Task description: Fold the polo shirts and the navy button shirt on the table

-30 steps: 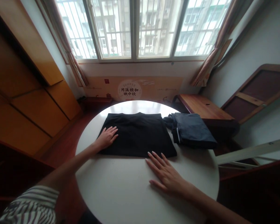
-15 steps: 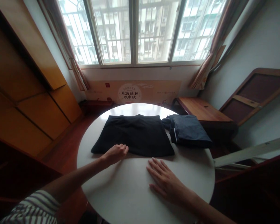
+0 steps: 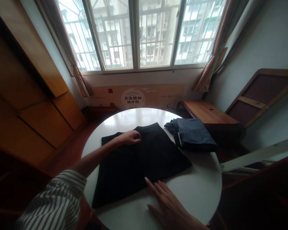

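A black skirt [image 3: 156, 150] lies flat and skewed on a round white table [image 3: 182, 191], narrower edge toward the window and wide hem toward me. My left hand [image 3: 129, 138] rests on the skirt near its far edge, fingers curled closed on the cloth; the exact pinch is hard to see. At the near hem, my right hand [image 3: 168, 201] lies with its fingers stretched out, the index fingertip at the hem and the palm over the tabletop. Folded dark blue clothing [image 3: 195, 134] sits to the right of the skirt.
A low wooden cabinet [image 3: 208, 111] stands beyond the table at the right, with a brown-framed panel [image 3: 252, 102] leaning on the wall. Yellow-brown cupboards [image 3: 43, 121] line the left side. Barred windows [image 3: 153, 35] are ahead. A pale metal bar [image 3: 261, 155] runs at the right.
The skirt has turned and come nearer, its left side most. My left hand has moved forward and right onto it. My right hand has drawn back toward me.
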`<state>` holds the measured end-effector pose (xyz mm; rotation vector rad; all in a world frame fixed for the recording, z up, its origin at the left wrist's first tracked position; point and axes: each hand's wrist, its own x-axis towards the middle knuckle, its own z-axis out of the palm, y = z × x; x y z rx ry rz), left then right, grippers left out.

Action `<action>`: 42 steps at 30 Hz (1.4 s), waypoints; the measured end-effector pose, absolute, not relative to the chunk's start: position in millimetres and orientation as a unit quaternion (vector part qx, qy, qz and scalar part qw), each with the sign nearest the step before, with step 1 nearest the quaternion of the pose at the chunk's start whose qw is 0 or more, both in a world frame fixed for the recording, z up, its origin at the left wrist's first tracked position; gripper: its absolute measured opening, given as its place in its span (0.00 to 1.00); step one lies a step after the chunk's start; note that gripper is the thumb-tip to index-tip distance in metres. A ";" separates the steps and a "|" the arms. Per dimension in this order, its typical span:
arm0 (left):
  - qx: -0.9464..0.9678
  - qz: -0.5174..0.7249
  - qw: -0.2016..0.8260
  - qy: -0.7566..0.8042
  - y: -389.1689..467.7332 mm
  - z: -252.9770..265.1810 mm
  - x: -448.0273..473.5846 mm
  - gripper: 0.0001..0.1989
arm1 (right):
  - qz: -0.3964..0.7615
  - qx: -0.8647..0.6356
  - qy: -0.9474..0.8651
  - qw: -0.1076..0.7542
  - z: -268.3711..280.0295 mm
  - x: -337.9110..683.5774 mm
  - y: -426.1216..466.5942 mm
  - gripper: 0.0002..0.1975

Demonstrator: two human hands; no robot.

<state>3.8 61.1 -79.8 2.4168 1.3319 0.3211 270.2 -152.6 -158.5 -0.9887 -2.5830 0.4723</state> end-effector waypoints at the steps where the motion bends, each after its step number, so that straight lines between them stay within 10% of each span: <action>1: 0.824 0.146 0.177 0.518 82.9 -82.9 -1.4 0.21 | 0.164 -0.363 -0.902 0.166 -158.0 268.2 -152.8 0.42; 5: 0.704 0.160 0.254 0.644 136.5 -95.5 -11.6 0.41 | 0.167 -0.400 -0.890 0.143 -151.3 259.2 -147.5 0.45; 16: 0.628 0.144 0.492 0.586 150.2 -98.9 -23.9 0.25 | 0.211 -0.359 -0.896 0.152 -145.5 263.9 -139.9 0.42; 31: 0.561 0.202 0.557 0.578 132.9 -95.9 -46.7 0.27 | 0.240 -0.389 -0.878 0.143 -141.0 271.9 -134.9 0.38; 42: 0.580 0.531 0.467 0.403 56.4 10.8 -73.1 0.34 | 0.486 -0.270 -0.750 0.360 -95.8 306.0 -142.1 0.33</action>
